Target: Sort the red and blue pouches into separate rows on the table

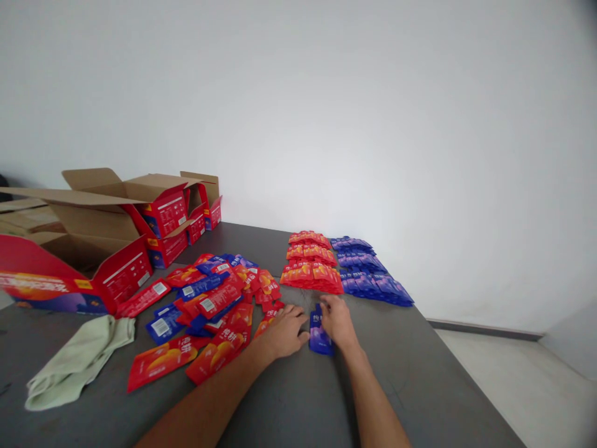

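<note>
A blue pouch [319,341] with a purple print lies on the grey table in front of me. My right hand [338,322] is at its upper right edge, fingers bent and pinching it near the top. To the left of this pouch is my left hand [285,331], thumb and fingers apart, with nothing visible in it. It rests beside a red pouch [267,320] at the right edge of a loose, mixed pile. In that pile, red pouches [219,351] and blue pouches [165,326] overlap at various angles.
Beyond my hands are rows of stacked red pouches [311,274] and, right of them, rows of blue pouches [373,283]. Open red cartons [124,274] with raised flaps stand at the left. A folded pale green cloth [77,361] lies near them. The table [433,386] ends at the right.
</note>
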Demonstrator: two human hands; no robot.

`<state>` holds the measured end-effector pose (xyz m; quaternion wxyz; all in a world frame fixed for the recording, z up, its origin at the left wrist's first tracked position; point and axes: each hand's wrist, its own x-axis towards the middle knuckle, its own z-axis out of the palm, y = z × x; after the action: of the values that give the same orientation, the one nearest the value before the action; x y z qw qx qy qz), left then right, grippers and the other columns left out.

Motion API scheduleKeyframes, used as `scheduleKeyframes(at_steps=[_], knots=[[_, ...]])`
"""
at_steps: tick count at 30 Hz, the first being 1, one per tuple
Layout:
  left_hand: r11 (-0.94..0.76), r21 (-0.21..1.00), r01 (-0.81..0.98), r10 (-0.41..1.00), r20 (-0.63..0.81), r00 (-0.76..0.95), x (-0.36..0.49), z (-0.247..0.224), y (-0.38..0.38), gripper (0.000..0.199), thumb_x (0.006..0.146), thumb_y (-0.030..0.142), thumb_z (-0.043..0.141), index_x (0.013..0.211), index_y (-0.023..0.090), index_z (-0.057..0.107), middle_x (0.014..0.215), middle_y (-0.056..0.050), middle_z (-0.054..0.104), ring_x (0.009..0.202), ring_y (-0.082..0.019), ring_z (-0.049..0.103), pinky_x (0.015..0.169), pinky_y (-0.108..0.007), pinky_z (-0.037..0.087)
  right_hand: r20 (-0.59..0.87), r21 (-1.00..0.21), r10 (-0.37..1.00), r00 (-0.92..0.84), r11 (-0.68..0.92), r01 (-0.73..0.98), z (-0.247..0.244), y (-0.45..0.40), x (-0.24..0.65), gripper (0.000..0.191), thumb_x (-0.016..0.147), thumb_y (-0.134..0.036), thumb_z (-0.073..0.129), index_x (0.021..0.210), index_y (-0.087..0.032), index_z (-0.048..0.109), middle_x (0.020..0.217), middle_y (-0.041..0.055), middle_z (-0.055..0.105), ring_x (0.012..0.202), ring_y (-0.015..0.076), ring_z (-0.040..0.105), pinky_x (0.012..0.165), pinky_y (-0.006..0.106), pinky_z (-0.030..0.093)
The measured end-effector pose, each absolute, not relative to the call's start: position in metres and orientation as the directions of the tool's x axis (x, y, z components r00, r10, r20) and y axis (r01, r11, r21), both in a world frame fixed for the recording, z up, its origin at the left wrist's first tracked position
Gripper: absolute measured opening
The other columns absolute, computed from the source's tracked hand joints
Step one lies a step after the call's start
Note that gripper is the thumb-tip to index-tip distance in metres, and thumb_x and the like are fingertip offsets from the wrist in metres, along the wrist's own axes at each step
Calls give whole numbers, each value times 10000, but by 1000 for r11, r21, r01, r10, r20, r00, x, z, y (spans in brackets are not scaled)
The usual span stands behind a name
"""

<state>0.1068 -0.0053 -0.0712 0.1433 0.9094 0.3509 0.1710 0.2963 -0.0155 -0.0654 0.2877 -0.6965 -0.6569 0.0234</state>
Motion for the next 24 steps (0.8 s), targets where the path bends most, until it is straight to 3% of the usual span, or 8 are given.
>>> scheduleKeyframes(at_steps=[2, 6, 12, 17, 21, 24], knots=[[-710, 353, 610, 695, 206, 689, 104, -74, -1, 348, 900, 316, 471, 1210, 244, 611, 1276, -80, 580, 1228, -263, 459, 1050, -431, 377, 273, -349, 962, 19, 81, 934, -67, -23, 287, 336, 878, -175, 466, 1118, -95, 688, 1161, 151, 665, 1105, 250, 582, 1014, 316, 388], [-659, 292, 693, 751, 196, 631, 97, -79, 9, 421, 930, 358, 421, 1310, 226, 547, 1412, -110, 491, 1346, -297, 367, 1088, -482, 341, 71, -245, 992, -105, 120, 962, -76, -35, 275, 471, 859, -202, 486, 1293, -42, 573, 1393, 198, 511, 1302, 294, 455, 1094, 370, 334], [-618, 215, 756, 786, 194, 587, 90, -88, 18, 511, 944, 477, 387, 1379, 236, 501, 1472, -108, 447, 1385, -340, 323, 1093, -530, 307, -136, -123, 989, -52, 35, 992, -71, -40, 296, 717, 754, -66, 458, 1465, -44, 362, 1560, 173, 278, 1448, 278, 241, 1170, 459, 210], [-592, 124, 796, 787, 298, 540, 101, -93, 12, 438, 954, 424, 390, 1297, 220, 572, 1358, -128, 551, 1310, -332, 407, 1055, -530, 311, -94, -96, 994, 45, -55, 994, -75, -40, 302, 714, 759, -50, 415, 1471, -79, 366, 1572, 149, 261, 1459, 272, 209, 1164, 479, 195], [-582, 80, 809, 772, 367, 519, 108, -88, 4, 356, 947, 372, 418, 1149, 181, 641, 1223, -146, 619, 1249, -308, 455, 1040, -500, 316, 2, -74, 993, 115, -115, 991, -81, -39, 289, 681, 754, -66, 460, 1434, -75, 419, 1544, 178, 309, 1454, 334, 186, 1134, 549, 198], [-554, 96, 827, 788, 382, 483, 102, -83, 0, 326, 947, 336, 411, 1090, 170, 653, 1178, -147, 633, 1208, -297, 486, 1016, -480, 340, 150, -121, 982, 118, -100, 988, -75, -38, 268, 611, 746, -64, 503, 1357, -74, 508, 1452, 196, 438, 1382, 329, 329, 1113, 461, 264]])
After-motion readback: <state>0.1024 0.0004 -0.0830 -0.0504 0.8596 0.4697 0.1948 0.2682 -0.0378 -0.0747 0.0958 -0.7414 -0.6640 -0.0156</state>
